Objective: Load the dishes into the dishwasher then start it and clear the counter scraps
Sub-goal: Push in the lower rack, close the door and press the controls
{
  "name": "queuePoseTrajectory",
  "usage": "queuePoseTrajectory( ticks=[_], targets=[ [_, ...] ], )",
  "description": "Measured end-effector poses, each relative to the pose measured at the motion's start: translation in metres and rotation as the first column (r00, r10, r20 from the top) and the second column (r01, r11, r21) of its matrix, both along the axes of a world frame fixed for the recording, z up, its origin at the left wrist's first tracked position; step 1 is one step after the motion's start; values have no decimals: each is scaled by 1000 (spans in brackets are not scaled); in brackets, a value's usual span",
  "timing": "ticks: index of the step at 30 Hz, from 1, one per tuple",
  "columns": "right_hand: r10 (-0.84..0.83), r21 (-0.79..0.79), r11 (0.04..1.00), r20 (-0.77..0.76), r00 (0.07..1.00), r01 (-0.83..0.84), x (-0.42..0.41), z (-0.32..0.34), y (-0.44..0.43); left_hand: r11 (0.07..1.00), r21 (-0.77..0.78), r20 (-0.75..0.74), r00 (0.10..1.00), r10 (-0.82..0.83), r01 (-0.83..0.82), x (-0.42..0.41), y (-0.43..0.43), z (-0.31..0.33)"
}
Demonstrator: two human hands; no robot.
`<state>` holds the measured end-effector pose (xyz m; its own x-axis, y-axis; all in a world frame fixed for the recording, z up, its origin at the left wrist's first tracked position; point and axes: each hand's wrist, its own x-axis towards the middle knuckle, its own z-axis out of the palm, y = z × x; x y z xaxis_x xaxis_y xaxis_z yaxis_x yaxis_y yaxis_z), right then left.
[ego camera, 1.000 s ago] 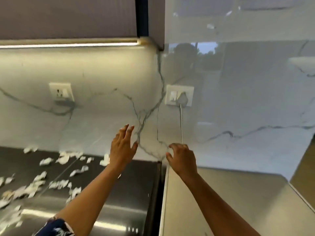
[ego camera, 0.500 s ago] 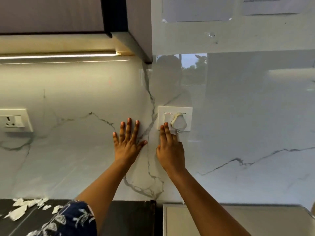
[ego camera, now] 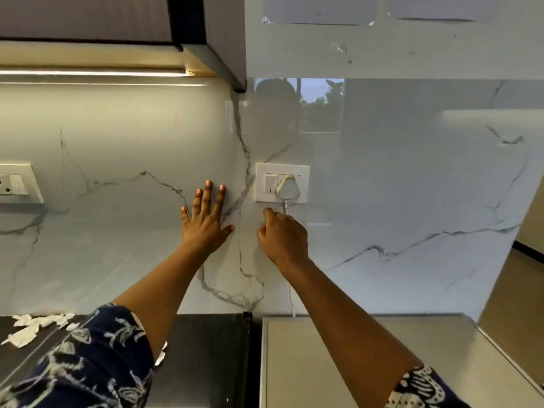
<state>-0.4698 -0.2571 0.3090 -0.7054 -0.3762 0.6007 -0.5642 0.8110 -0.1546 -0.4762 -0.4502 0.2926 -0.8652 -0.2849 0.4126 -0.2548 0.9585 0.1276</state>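
Switch plate (ego camera: 263,196) on the marble wall, with 1 rocker switch (ego camera: 270,184) at its left and a white plug (ego camera: 288,188) at its right; a cord (ego camera: 286,206) drops from the plug. The left hand (ego camera: 206,223), left of the plate, lies flat on the wall, fingers spread wide. The right hand (ego camera: 284,237), just below the plate, has its fingers curled and holds nothing visible. Paper scraps (ego camera: 28,329) lie on the dark counter (ego camera: 206,348), well below and left of the plate. Judged: the rocker is small and stiff, best pressed with 1 fingertip; the scraps are light and flimsy, best swept together or pinched.
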Motion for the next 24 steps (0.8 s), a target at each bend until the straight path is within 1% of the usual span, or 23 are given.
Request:
queuePoseTrajectory(
  ticks=[2,3,5,6,7,8,10,13,14,16,18,19,21,24],
  targets=[
    [32,24,999,19,999,-33,25,-6,24,999,42,38,999,-21,20,21,16,8],
    [43,30,999,45,998,-44,40,-13,40,998,44,21,999,-45,44,37,31,7],
    [56,19,998,87,995,-58,75,-28,74,992,60,-101,989,-108,114,80,68,-11],
    [59,9,998,121,991,-61,97,-39,95,983,99,-151,979,-140,156,110,92,-28],
    [61,1,998,155,986,-62,118,-50,116,969,142,-178,968,-175,201,139,114,-45],
    [55,1,998,202,978,-56,142,-64,141,957,172,-167,965,-204,232,170,138,-67],
    [37,20,999,294,955,-45,184,-92,187,947,207,-104,968,-229,246,228,178,-112],
    [4,82,996,465,885,-47,249,-145,254,925,309,67,965,-252,220,316,238,-187],
    [0,90,995,501,866,-53,269,-163,271,925,326,116,963,-243,194,344,255,-208],
    [7,132,987,545,838,-94,305,-200,298,942,299,185,959,-216,154,392,285,-242],
    [34,159,975,591,806,-157,338,-236,319,964,219,213,956,-200,153,430,308,-270],
    [46,160,972,595,803,-174,352,-251,326,970,181,182,963,-196,164,446,315,-283],
    [71,163,969,531,844,-184,373,-275,332,969,190,89,980,-176,157,468,322,-296],
    [28,102,992,431,902,-80,390,-298,333,956,258,-20,990,-136,137,484,326,-305]
  ],
)
